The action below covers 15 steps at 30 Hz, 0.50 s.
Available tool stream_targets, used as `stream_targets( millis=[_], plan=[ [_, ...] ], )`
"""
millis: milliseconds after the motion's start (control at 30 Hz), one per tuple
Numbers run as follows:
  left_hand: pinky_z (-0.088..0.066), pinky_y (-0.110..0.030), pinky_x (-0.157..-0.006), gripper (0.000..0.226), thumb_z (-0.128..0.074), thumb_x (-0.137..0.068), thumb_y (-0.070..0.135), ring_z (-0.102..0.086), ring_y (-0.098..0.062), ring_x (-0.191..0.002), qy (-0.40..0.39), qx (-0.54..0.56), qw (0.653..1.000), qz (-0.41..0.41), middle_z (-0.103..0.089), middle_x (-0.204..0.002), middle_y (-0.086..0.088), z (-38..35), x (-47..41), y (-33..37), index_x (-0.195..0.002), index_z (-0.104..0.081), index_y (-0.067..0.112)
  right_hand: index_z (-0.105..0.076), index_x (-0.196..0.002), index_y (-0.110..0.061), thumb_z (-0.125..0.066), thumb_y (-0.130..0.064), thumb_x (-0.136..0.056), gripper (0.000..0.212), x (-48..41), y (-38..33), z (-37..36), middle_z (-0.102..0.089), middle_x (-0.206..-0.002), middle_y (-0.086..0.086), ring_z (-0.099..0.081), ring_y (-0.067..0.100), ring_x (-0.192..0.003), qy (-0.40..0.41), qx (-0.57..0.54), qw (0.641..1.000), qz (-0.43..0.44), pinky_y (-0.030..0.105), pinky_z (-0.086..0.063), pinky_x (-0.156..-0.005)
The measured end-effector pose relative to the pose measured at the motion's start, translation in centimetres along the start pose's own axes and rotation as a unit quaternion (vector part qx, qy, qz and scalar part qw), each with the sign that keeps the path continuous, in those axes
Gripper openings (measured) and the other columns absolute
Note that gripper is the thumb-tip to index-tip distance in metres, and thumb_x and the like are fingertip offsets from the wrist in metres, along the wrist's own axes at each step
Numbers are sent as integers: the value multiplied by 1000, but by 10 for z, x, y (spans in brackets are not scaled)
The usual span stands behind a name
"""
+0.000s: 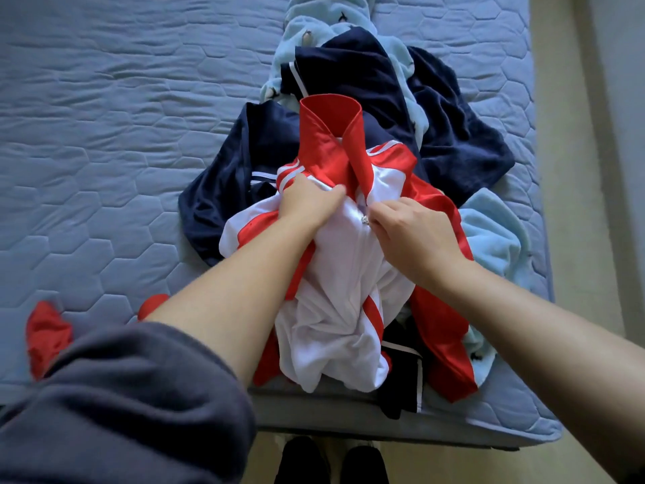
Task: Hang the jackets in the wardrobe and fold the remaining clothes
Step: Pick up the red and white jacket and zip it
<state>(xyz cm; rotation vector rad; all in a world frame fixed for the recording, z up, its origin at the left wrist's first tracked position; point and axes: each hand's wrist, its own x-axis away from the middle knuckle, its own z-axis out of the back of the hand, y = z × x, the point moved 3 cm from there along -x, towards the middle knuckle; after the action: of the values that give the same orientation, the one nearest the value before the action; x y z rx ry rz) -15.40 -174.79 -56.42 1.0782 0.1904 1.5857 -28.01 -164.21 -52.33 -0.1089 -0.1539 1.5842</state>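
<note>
The red-and-white track jacket [335, 274] lies atop navy and pale-blue clothes [464, 144] near the mattress [104, 134] edge. The left hand [307, 200] grips its white front and the right hand [412, 228] pinches the zip pull [365, 220]. It seems the zip is being worked before hanging, so the next move calls for steady opposing tension

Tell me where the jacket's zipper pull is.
In the head view's centre, the zipper pull sits on the red-white jacket, between the left hand and the right hand pinching it.
</note>
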Motion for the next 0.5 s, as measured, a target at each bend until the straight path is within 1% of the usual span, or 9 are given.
stream_targets(
  millis=[100, 167, 267, 300, 333, 367, 400, 433, 500],
  plan=[
    [-55, -40, -87, 58, -69, -69, 41, -66, -28, -101, -41, -67, 996, 47, -68, -109, -11, -22, -10, 7, -117, -61, 9, -58, -80, -9, -56, -6, -89, 10, 4, 0, -4, -54, -75, 7, -53, 30, -70, 7, -10, 1000, -18, 31, -32, -45],
    [-55, -37, -87, 47, -64, -76, 24, -66, -29, -100, -42, -71, 993, 83, -68, -109, -13, -29, -13, 4, -119, -60, 4, -59, -84, -11, -54, -9, -91, 9, 8, 0, -10, -54, -80, 6, -53, 28, -73, -13, -8, 1000, -24, 29, -28, -46],
    [-52, -41, -92, 39, -48, -84, 5, -64, -30, -103, -47, 123, 981, 144, -66, -109, -11, -30, -13, 0, -122, -57, 6, -58, -88, -14, -51, -14, -93, 8, 17, 2, -18, -53, -85, 3, -53, 27, -78, -43, -41, 997, -48, 29, -29, -50],
    [-55, -40, -86, 37, -44, -85, 0, -66, -28, -94, -48, 207, 964, 157, -65, -99, -11, -29, -9, -1, -119, -58, 6, -58, -88, -15, -51, -19, -93, 10, 20, 3, -19, -53, -86, 1, -54, 25, -80, -56, -73, 994, -66, 29, -33, -52],
    [-58, -35, -73, 35, -40, -84, -4, -67, -24, -78, -60, 279, 945, 163, -62, -86, -10, -26, -2, -1, -112, -58, 6, -58, -86, -17, -51, -24, -93, 12, 23, 4, -20, -53, -86, -2, -55, 23, -81, -71, -120, 986, -93, 31, -38, -56],
    [-56, -26, -57, 33, -37, -84, -7, -63, -19, -61, -79, 340, 923, 161, -60, -74, -7, -20, 9, 1, -104, -59, 9, -58, -82, -19, -53, -27, -91, 13, 24, 4, -18, -54, -84, -5, -56, 20, -81, -87, -179, 972, -129, 32, -43, -61],
    [-51, -21, -48, 31, -38, -85, -9, -59, -15, -51, -104, 388, 902, 157, -58, -66, -5, -13, 21, 6, -95, -59, 12, -57, -79, -22, -55, -31, -89, 13, 24, 3, -14, -55, -83, -7, -57, 16, -81, -89, -246, 950, -173, 32, -45, -66],
    [-48, -19, -47, 28, -42, -87, -8, -57, -13, -48, -123, 417, 889, 145, -58, -62, -3, -3, 33, 12, -85, -61, 13, -56, -79, -24, -57, -35, -87, 13, 22, 1, -7, -57, -82, -10, -58, 12, -80, -72, -316, 920, -222, 29, -44, -68],
    [-47, -25, -55, 27, -51, -87, -5, -55, -16, -53, -169, 461, 865, 105, -54, -62, -4, 16, 56, 27, -67, -58, 12, -56, -95, -25, -61, -45, -84, 24, 16, -4, 11, -62, -91, -12, -61, 7, -84, -28, -454, 829, -325, 25, -46, -70]
  ],
)
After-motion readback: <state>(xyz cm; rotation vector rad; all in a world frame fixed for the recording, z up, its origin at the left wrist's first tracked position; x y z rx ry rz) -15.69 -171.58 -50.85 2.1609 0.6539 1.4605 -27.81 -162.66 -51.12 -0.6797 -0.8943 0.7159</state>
